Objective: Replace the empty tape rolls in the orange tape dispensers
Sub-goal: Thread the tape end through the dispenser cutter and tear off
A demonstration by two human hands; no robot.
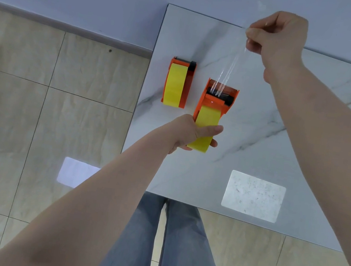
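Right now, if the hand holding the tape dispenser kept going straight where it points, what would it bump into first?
Probably nothing. The left hand points across the held dispenser to bare marble table. The second dispenser sits off that line. Depth is unclear.

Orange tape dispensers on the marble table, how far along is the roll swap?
Looks done: the far dispenser sits on the table with a full yellow roll and no hand on it. In hand: the left hand grips the near dispenser, also loaded, while the right hand pinches its clear tape pulled upward. Left: tearing off that strip.
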